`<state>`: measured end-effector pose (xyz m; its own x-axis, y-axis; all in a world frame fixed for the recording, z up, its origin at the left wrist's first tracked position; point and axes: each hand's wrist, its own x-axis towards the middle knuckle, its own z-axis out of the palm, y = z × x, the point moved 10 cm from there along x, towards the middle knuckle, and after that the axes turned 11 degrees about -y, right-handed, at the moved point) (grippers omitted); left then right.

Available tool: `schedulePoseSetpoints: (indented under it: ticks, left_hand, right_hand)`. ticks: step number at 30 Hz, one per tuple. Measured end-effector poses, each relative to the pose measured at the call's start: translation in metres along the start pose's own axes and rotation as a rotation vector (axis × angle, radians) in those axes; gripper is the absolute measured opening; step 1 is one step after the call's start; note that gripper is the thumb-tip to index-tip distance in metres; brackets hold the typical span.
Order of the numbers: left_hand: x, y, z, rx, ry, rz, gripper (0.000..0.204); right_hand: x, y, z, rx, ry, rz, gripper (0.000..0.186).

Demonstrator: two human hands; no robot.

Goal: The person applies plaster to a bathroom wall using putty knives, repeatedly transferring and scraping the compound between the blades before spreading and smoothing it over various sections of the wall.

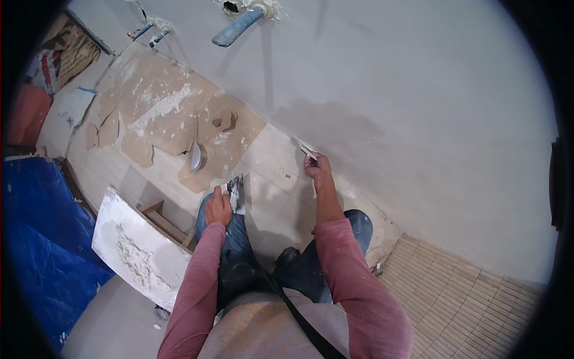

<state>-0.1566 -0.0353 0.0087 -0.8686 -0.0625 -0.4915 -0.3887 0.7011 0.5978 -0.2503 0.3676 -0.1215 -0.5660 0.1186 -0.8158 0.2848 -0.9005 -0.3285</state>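
Resting by my left knee, my left hand (217, 206) grips a wide, plaster-smeared putty knife (236, 195). My right hand (318, 166) is closed on a narrow scraper (306, 148), its blade at the foot of the plastered wall (430, 119). To my left, a white board (131, 254) carries a mound of plaster beside a wooden frame (179, 230). Torn, splattered cardboard (161, 110) lies on the pale tiled floor (275, 179) ahead of me.
Blue pipes (236, 29) stick out of the wall, with ragged plaster around them. A blue tarp (45, 227), a red container (30, 112) and a paper sack (78, 63) are at the left. Narrow-slatted flooring (448, 290) lies at the lower right.
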Motion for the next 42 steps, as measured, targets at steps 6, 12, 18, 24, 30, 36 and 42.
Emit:
schedulePoseSetpoints:
  ticks: [6, 12, 18, 24, 30, 36, 42]
  left_hand:
    - [-0.004, -0.004, -0.001, 0.004, 0.048, -0.003, 0.028]
    - [-0.001, 0.006, 0.004, 0.0, 0.055, 0.04, 0.026]
    - [0.0, 0.004, 0.007, 0.014, 0.062, 0.045, 0.027]
    - [-0.001, 0.003, 0.008, 0.033, 0.061, 0.042, 0.03]
    - [-0.001, 0.012, 0.005, 0.021, 0.044, 0.068, 0.032]
    - [-0.002, 0.004, 0.005, 0.019, 0.06, 0.048, 0.031]
    - [-0.001, 0.008, 0.005, -0.001, 0.052, 0.085, 0.029]
  right_hand:
    - [-0.106, -0.04, 0.068, 0.234, -0.232, 0.023, 0.01]
    - [-0.292, -0.1, 0.188, 0.511, -0.628, 0.277, 0.038]
    - [-0.366, -0.136, 0.186, 0.207, -0.834, -0.195, 0.03]
    - [-0.193, -0.03, 0.041, -0.25, -0.308, -0.081, 0.022]
    - [-0.043, -0.015, -0.078, -0.166, -0.019, -0.054, 0.016]
    - [-0.005, -0.03, -0.106, -0.083, 0.064, -0.054, 0.012]
    - [0.004, -0.031, -0.12, -0.133, 0.184, -0.012, 0.009]
